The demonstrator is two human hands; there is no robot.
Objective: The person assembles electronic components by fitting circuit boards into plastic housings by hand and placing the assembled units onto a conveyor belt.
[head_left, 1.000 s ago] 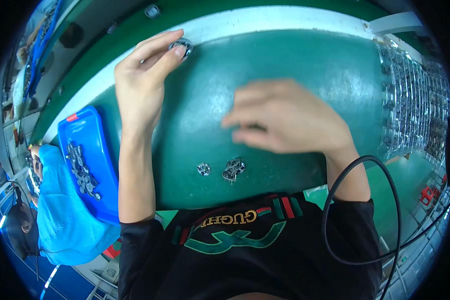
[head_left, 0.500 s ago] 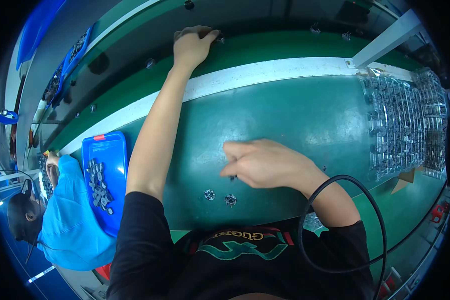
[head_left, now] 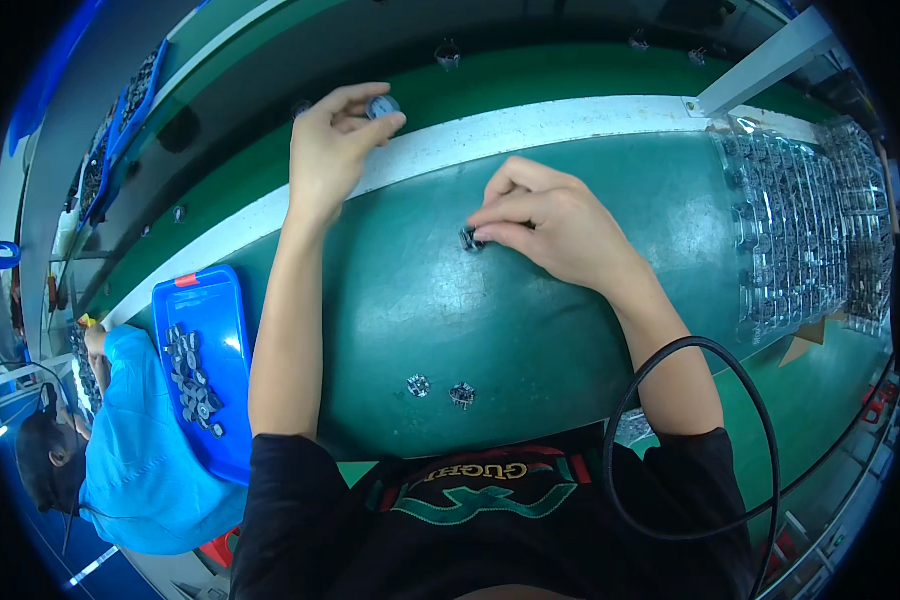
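Note:
My left hand is raised near the white rail, over the edge of the dark green conveyor belt. Its thumb and fingers pinch a small round grey component. Over the green table, my right hand closes its fingertips on a small dark part, whose exact kind is too small to make out. Closer to my body, two small round components with a metallic look, one on the left and one on the right, lie side by side on the tabletop.
A blue tray of grey parts stands left, beside a co-worker in a blue top. Along the belt sit scattered components beyond the white rail. Clear plastic trays are stacked right. A black cable loops by my right arm.
My left hand has come back from the belt toward the rail, now showing a round grey component. My right hand has moved farther out over the table with the dark part.

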